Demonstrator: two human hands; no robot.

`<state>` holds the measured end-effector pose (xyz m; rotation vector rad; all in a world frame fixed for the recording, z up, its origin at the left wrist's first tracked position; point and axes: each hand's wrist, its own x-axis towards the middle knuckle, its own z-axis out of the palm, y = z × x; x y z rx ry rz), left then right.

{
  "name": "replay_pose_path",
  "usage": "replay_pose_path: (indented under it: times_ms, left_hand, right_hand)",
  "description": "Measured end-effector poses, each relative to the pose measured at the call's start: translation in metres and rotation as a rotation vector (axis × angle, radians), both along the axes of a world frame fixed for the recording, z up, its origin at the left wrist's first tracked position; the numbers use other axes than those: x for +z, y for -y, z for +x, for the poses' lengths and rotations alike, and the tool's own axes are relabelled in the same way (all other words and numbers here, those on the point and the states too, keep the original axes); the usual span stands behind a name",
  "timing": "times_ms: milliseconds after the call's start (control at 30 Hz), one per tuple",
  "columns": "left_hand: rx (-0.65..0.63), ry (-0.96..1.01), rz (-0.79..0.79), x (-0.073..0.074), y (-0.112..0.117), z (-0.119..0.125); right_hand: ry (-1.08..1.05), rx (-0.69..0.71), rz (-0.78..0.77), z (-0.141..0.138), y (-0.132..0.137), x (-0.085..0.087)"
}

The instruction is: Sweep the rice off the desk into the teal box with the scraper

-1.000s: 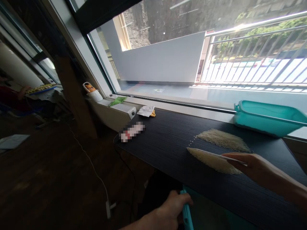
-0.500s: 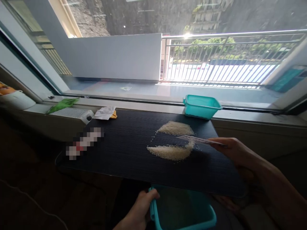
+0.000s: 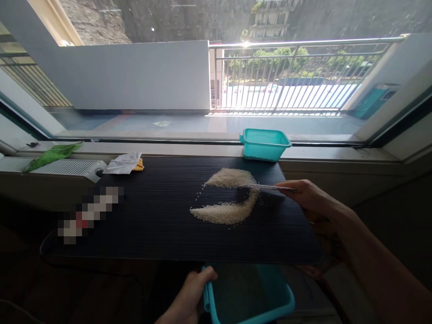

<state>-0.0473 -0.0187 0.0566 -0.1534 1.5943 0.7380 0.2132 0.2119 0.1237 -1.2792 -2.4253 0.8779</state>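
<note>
White rice lies on a black ribbed tabletop (image 3: 151, 216) in two heaps: a curved one (image 3: 226, 210) nearer me and a smaller one (image 3: 227, 177) behind it. My right hand (image 3: 305, 194) is closed on a thin flat card (image 3: 263, 186), held edge-down between the two heaps. My left hand (image 3: 189, 299) grips the rim of a teal tub (image 3: 249, 299) held below the table's front edge.
A second teal tub (image 3: 265, 144) sits on the window sill behind the rice. A folded paper packet (image 3: 123, 163) lies at the table's back left, a blurred-out object (image 3: 89, 213) at its left. A radiator (image 3: 67, 166) with a green cloth (image 3: 50, 153) stands left.
The view has swung right and down onto the table. My right hand has drawn the card from the near heap back to the gap between the heaps, and the near heap is now curved.
</note>
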Motion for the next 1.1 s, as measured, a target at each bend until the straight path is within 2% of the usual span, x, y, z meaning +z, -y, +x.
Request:
replay_pose_path:
  times_ms: [100, 200, 300, 400, 600, 700, 767, 867, 1000, 1100]
  left_hand:
    - [-0.008, 0.024, 0.018, -0.010, 0.003, -0.001]
    - [0.005, 0.035, 0.080, -0.029, 0.009, -0.002]
    - [-0.038, 0.102, 0.159, -0.049, 0.013, -0.002]
    - [-0.034, 0.106, 0.194, -0.059, 0.014, 0.001]
    - [-0.035, 0.170, 0.197, -0.058, 0.011, 0.008]
    - [-0.015, 0.163, 0.192, -0.058, 0.012, 0.011]
    - [-0.002, 0.146, 0.189, -0.056, 0.013, 0.012]
    - [-0.013, 0.155, 0.181, -0.049, 0.012, 0.014]
    - [-0.034, 0.165, 0.175, -0.044, 0.013, 0.013]
    - [-0.041, 0.189, 0.186, -0.047, 0.015, 0.011]
  right_hand:
    - [-0.003, 0.017, -0.011, 0.002, 0.001, -0.002]
    - [-0.004, 0.023, -0.022, 0.005, 0.008, -0.005]
    - [0.000, 0.025, -0.018, 0.008, 0.022, -0.008]
    - [0.001, 0.032, -0.003, 0.009, 0.041, -0.010]
    - [0.011, 0.099, -0.010, 0.012, 0.081, -0.010]
    - [0.012, 0.104, 0.001, 0.011, 0.089, -0.006]
    - [0.011, 0.107, 0.018, 0.006, 0.086, -0.003]
    - [0.002, 0.089, 0.120, -0.009, 0.066, -0.001]
    - [0.005, 0.060, 0.220, -0.032, 0.034, -0.010]
    - [0.009, 0.091, 0.223, -0.039, 0.029, -0.017]
